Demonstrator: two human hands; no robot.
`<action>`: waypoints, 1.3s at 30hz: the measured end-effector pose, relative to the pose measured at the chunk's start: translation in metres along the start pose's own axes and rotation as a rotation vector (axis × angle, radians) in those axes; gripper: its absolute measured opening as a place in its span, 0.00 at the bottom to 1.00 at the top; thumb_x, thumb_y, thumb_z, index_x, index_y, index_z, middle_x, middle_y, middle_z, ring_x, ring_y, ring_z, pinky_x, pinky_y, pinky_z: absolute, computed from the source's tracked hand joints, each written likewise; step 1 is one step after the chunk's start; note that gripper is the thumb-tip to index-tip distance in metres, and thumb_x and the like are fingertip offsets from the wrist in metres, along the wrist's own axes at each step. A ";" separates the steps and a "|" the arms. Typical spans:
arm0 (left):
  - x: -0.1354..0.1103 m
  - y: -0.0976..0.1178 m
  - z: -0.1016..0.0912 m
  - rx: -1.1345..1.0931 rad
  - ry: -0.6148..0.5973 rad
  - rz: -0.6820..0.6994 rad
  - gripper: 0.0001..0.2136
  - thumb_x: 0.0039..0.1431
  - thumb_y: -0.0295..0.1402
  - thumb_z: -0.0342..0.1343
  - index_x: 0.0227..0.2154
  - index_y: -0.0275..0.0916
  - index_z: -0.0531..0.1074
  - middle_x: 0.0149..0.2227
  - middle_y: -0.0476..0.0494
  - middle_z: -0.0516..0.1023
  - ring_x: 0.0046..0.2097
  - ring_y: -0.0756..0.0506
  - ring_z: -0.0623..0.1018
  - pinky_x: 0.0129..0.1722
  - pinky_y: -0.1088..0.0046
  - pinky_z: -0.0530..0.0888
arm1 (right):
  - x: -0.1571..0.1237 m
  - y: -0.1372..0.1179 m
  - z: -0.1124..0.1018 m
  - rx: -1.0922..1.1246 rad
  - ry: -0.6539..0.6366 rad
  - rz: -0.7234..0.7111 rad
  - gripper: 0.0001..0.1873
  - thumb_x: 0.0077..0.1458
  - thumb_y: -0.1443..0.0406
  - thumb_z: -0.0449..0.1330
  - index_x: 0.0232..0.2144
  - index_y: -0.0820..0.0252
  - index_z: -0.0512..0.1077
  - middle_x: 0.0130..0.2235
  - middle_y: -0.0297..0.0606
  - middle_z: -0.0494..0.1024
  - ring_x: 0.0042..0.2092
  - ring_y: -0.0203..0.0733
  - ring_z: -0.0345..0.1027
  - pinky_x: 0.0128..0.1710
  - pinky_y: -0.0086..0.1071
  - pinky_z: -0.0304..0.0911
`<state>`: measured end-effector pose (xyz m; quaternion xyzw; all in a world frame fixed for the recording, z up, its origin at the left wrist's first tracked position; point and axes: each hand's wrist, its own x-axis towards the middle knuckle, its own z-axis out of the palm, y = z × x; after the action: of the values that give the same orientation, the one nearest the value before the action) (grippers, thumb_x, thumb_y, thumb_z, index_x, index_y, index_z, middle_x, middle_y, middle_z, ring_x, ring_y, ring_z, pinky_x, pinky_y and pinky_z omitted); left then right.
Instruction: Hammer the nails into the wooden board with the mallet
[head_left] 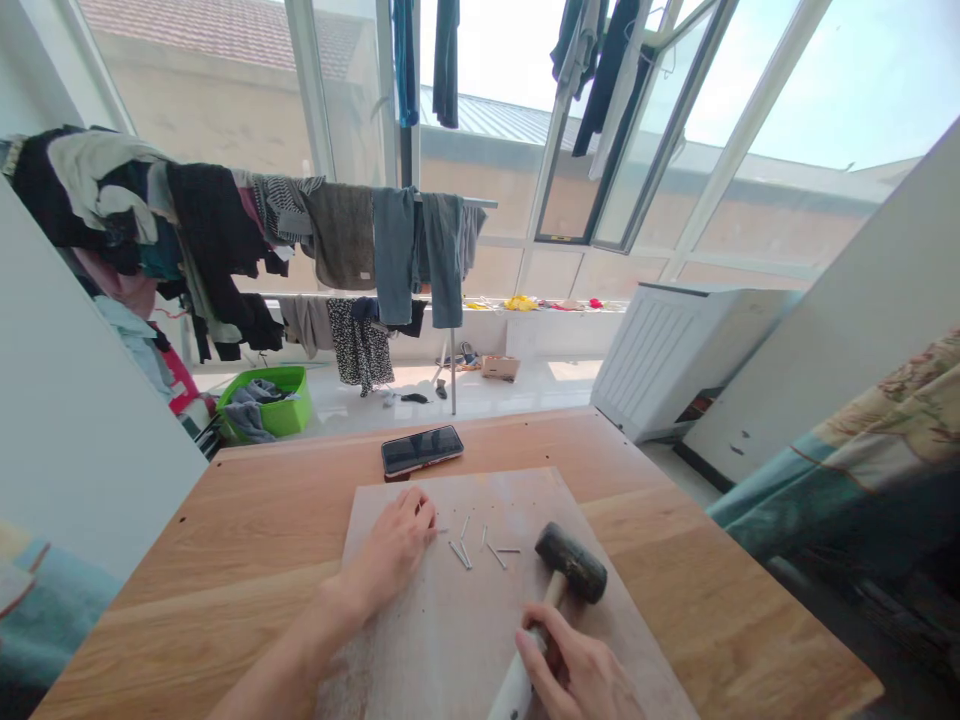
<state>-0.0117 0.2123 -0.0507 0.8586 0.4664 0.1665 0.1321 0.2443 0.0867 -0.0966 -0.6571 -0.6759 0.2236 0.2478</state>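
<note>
My right hand (574,665) is wrapped around the pale handle of a rubber mallet (571,562). Its black head rests over the right side of a light wooden board (420,640). On the board's upper left, my left hand (397,545) has its fingers curled and closed. A thin nail (442,530) pokes out at its fingertips, partly hidden by them. Several loose nails (460,555) lie scattered on the board between my two hands. Small dots or holes run across the board's far part.
Beneath the board is a wooden table (247,540), with a phone (422,451) lying beyond the board. Past the table stand a green basin (289,405) with cloth in it, a rack of hanging clothes (341,235) and a white cabinet (667,350). A curtain (862,470) hangs at right.
</note>
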 end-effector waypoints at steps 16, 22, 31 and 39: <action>0.093 0.054 0.032 -0.437 0.079 0.183 0.08 0.62 0.25 0.56 0.34 0.37 0.80 0.37 0.42 0.79 0.37 0.46 0.79 0.40 0.73 0.72 | -0.006 0.032 -0.040 0.212 0.237 0.239 0.33 0.58 0.54 0.56 0.63 0.54 0.58 0.46 0.42 0.84 0.49 0.49 0.81 0.48 0.37 0.74; 0.129 0.065 0.056 -0.432 0.000 0.198 0.11 0.60 0.21 0.55 0.33 0.35 0.82 0.35 0.41 0.80 0.36 0.44 0.79 0.39 0.72 0.73 | -0.006 0.033 -0.030 0.250 0.286 0.215 0.32 0.58 0.56 0.56 0.63 0.57 0.61 0.47 0.42 0.85 0.49 0.48 0.81 0.48 0.36 0.74; 0.138 0.065 0.069 -0.479 -0.026 0.220 0.11 0.56 0.19 0.56 0.29 0.36 0.83 0.33 0.42 0.80 0.35 0.45 0.78 0.39 0.72 0.73 | -0.007 0.027 -0.026 0.327 0.326 0.258 0.33 0.58 0.54 0.54 0.64 0.58 0.61 0.48 0.45 0.84 0.47 0.50 0.81 0.48 0.37 0.73; 0.131 0.065 0.084 -0.670 0.045 0.125 0.12 0.57 0.21 0.59 0.43 0.34 0.80 0.33 0.44 0.84 0.35 0.47 0.80 0.40 0.73 0.75 | -0.004 0.031 -0.050 0.407 0.063 0.445 0.43 0.55 0.50 0.57 0.67 0.65 0.60 0.47 0.49 0.85 0.51 0.58 0.79 0.44 0.41 0.75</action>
<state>0.1385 0.2826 -0.0810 0.7907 0.3349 0.3371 0.3861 0.2998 0.0829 -0.0778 -0.7326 -0.4485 0.3827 0.3402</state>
